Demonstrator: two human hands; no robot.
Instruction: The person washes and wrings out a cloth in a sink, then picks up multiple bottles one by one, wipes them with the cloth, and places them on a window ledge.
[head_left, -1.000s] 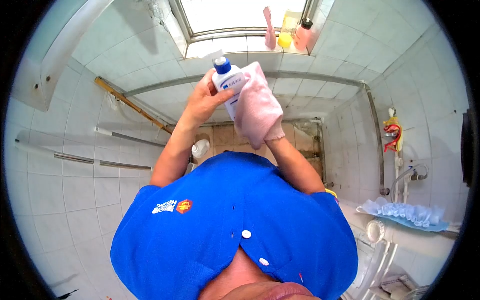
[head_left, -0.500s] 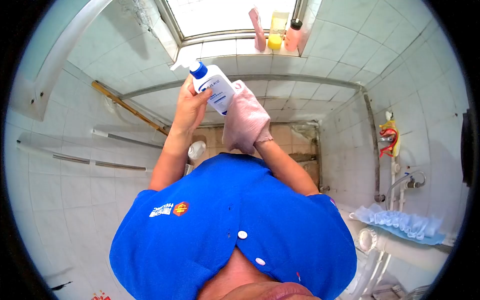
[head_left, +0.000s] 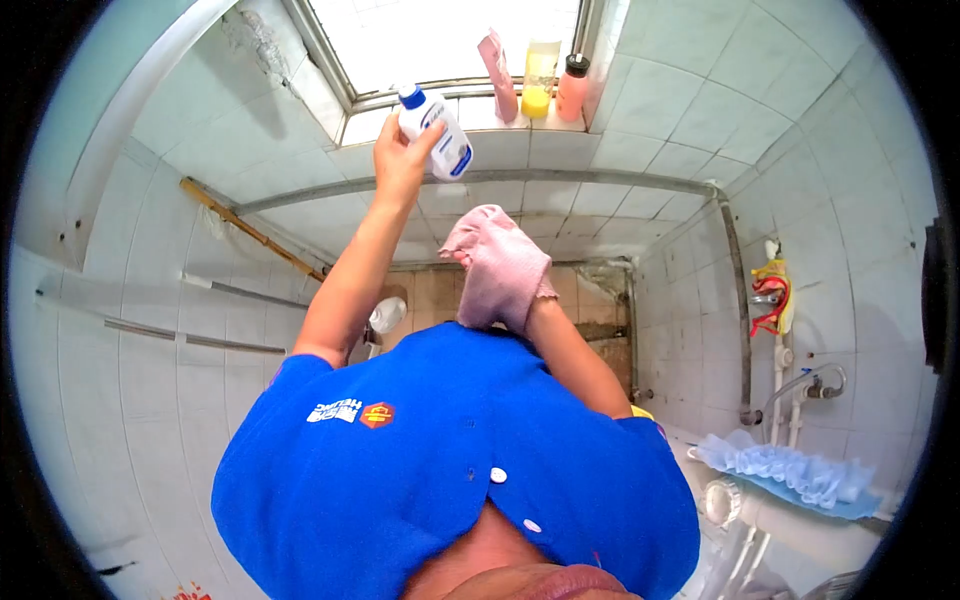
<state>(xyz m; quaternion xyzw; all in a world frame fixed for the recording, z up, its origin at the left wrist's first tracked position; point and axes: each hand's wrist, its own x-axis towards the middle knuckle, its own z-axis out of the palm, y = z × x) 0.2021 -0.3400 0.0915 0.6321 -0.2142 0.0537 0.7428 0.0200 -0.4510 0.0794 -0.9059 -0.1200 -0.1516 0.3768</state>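
My left hand is wrapped around a white pump bottle with a blue collar and blue print. It is raised in front of the windowsill, and the bottle tilts with its top toward the upper left. Lower and nearer my chest, my right hand has a pink cloth draped over it. The cloth hides most of this hand, with only a bit of fingertip showing at its left edge. Bottle and cloth are apart.
On the windowsill stand a pink tube, a yellow-bottomed container and a pink bottle with black cap. A grey pipe crosses the tiled wall. A bamboo pole leans at left. Blue ruffled fabric lies at lower right.
My left hand has lifted the bottle up and forward toward the windowsill, away from the cloth. My right hand with the cloth stays near my chest, now separate from the bottle.
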